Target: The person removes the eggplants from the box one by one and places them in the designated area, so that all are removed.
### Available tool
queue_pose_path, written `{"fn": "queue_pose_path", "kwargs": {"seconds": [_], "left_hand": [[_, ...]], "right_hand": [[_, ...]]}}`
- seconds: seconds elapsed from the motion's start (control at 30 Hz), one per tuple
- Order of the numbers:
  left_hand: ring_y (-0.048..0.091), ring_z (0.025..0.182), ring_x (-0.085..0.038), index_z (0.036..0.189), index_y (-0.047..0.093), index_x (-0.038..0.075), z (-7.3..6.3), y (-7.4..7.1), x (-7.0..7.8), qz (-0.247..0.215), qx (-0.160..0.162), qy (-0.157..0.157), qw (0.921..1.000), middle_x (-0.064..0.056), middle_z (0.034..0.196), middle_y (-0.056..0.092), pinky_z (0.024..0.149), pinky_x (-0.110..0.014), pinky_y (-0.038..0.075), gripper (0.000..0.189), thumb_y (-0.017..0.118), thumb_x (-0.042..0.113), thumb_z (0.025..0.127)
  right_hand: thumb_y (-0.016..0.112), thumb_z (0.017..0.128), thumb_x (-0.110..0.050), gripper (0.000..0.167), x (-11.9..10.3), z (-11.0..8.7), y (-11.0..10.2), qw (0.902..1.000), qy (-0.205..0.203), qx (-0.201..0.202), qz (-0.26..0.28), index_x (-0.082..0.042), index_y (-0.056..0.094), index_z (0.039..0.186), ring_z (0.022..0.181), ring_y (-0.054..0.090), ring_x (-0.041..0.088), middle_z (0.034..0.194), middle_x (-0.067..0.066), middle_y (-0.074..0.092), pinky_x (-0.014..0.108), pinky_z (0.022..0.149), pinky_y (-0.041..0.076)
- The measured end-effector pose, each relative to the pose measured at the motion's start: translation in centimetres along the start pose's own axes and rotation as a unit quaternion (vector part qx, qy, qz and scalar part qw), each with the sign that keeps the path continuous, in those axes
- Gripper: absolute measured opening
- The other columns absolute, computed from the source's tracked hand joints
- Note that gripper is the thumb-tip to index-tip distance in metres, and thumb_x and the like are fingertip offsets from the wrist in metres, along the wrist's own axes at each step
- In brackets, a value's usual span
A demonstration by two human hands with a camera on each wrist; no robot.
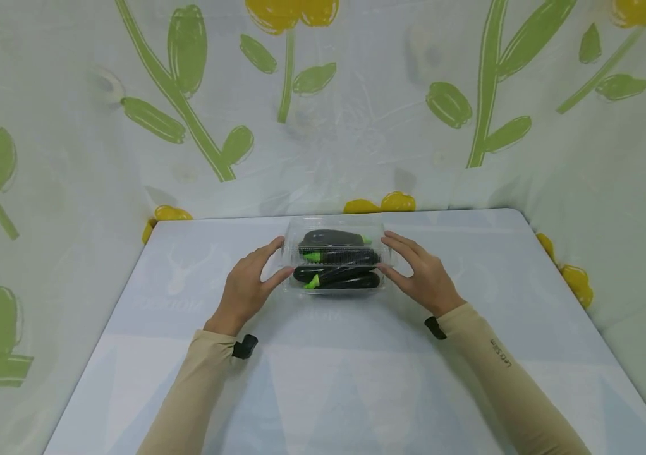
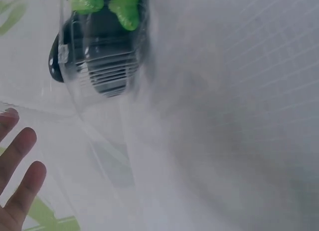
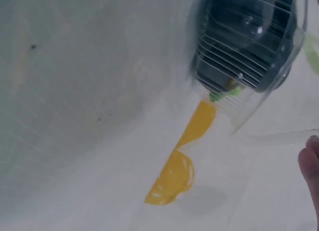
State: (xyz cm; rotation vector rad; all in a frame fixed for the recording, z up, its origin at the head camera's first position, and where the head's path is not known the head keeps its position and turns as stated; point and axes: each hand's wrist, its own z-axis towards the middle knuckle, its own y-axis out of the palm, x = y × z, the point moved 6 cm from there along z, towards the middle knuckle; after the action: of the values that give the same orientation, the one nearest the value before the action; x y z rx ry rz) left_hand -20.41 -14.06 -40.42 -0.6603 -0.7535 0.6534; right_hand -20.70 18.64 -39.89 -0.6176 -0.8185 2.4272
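In the head view, a clear plastic box (image 1: 334, 292) holds several dark eggplants (image 1: 334, 238) with bright green stem ends. Its see-through lid (image 1: 331, 222) shows at the back, and a ribbed clear strip crosses over the eggplants. My left hand (image 1: 246, 284) is at the box's left side, thumb near the front corner and straight fingers farther back. On the right side, my right hand (image 1: 424, 279) has its thumb and extended fingertips right at the plastic. Spread fingers (image 2: 22, 146) show beside the clear lid edge in the left wrist view; a fingertip (image 3: 310, 158) reaches that edge in the right wrist view.
The box stands near the far edge of a pale table (image 1: 323, 379). White curtains (image 1: 357, 139) printed with green stems and yellow flowers surround the table at the back and both sides. Dark straps (image 1: 245, 346) sit at both wrists.
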Motion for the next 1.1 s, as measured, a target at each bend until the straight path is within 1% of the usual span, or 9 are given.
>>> {"fn": "queue_pose_path", "kwargs": {"seconds": [0.13,0.27,0.4,0.6,0.77,0.83,0.93,1.03,1.1], "left_hand": [[0.066,0.116,-0.025,0.145,0.057,0.016,1.1,-0.8,0.0,0.011,0.03,0.001,0.9995,-0.004,0.131,0.068,0.092,-0.05,0.054,0.057,0.076,0.03,0.093],[0.067,0.113,-0.024,0.142,0.06,0.015,2.7,-1.1,-0.1,0.017,0.041,0.0,0.999,-0.004,0.129,0.069,0.089,-0.048,0.056,0.049,0.072,0.028,0.096],[0.068,0.11,-0.024,0.139,0.062,0.014,4.6,-1.2,-0.5,0.008,0.044,-0.013,0.9989,-0.004,0.128,0.07,0.087,-0.047,0.056,0.044,0.069,0.028,0.099],[0.07,0.104,-0.024,0.136,0.064,0.015,7.1,-0.9,-1.4,0.004,0.044,-0.037,0.9984,-0.005,0.121,0.073,0.08,-0.044,0.057,0.038,0.065,0.03,0.102],[0.072,0.098,-0.026,0.13,0.068,0.014,8.6,-0.6,-1.8,0.004,0.062,-0.045,0.9971,-0.007,0.112,0.075,0.072,-0.045,0.056,0.032,0.06,0.03,0.104],[0.072,0.097,-0.026,0.129,0.068,0.015,9.1,-0.5,-2.0,-0.001,0.065,-0.05,0.9966,-0.006,0.11,0.076,0.069,-0.046,0.055,0.03,0.059,0.031,0.105],[0.072,0.098,-0.025,0.129,0.069,0.017,9.7,-0.1,-2.7,-0.019,0.054,-0.071,0.9958,-0.004,0.113,0.076,0.071,-0.045,0.057,0.03,0.057,0.032,0.106],[0.07,0.105,-0.025,0.132,0.068,0.017,9.9,0.2,-3.6,-0.046,0.023,-0.109,0.9928,-0.004,0.117,0.074,0.079,-0.046,0.057,0.033,0.053,0.033,0.107],[0.068,0.111,-0.026,0.134,0.066,0.017,10.0,0.4,-4.2,-0.069,0.0,-0.138,0.988,-0.004,0.12,0.073,0.086,-0.047,0.055,0.035,0.05,0.034,0.108]], "right_hand": [[0.087,0.079,-0.003,0.062,0.1,1.0,-1.3,0.9986,0.005,0.053,-0.002,-0.001,0.061,0.135,0.112,0.066,0.023,0.135,0.009,0.063,0.028,0.094,0.054],[0.084,0.082,-0.002,0.047,0.4,2.2,-2.3,0.9953,0.014,0.095,0.014,0.002,0.063,0.123,0.105,0.068,0.023,0.121,0.011,0.066,0.022,0.097,0.051],[0.082,0.083,-0.001,0.037,1.3,3.3,-2.7,0.9913,0.028,0.124,0.035,0.003,0.065,0.116,0.1,0.069,0.023,0.114,0.012,0.068,0.023,0.095,0.052],[0.076,0.087,0.003,0.03,3.3,4.8,-2.8,0.9822,0.062,0.154,0.088,0.003,0.066,0.115,0.096,0.071,0.024,0.109,0.012,0.068,0.026,0.09,0.056],[0.072,0.089,0.009,0.03,4.5,6.0,-2.9,0.9732,0.101,0.174,0.112,0.005,0.065,0.117,0.093,0.072,0.032,0.108,0.017,0.069,0.028,0.086,0.058],[0.07,0.089,0.012,0.029,4.2,6.5,-3.2,0.9686,0.116,0.176,0.132,0.009,0.063,0.118,0.094,0.071,0.037,0.108,0.021,0.068,0.03,0.086,0.058],[0.067,0.091,0.012,0.03,3.7,7.2,-3.1,0.9606,0.148,0.166,0.167,0.01,0.061,0.121,0.098,0.07,0.041,0.111,0.025,0.067,0.03,0.087,0.058],[0.066,0.094,0.008,0.032,3.9,7.5,-2.4,0.9487,0.197,0.147,0.199,0.007,0.06,0.126,0.104,0.069,0.038,0.116,0.024,0.067,0.027,0.089,0.057],[0.065,0.097,0.004,0.033,4.5,7.5,-1.7,0.9411,0.228,0.133,0.211,0.004,0.061,0.129,0.108,0.069,0.036,0.119,0.023,0.067,0.025,0.089,0.056]]}}
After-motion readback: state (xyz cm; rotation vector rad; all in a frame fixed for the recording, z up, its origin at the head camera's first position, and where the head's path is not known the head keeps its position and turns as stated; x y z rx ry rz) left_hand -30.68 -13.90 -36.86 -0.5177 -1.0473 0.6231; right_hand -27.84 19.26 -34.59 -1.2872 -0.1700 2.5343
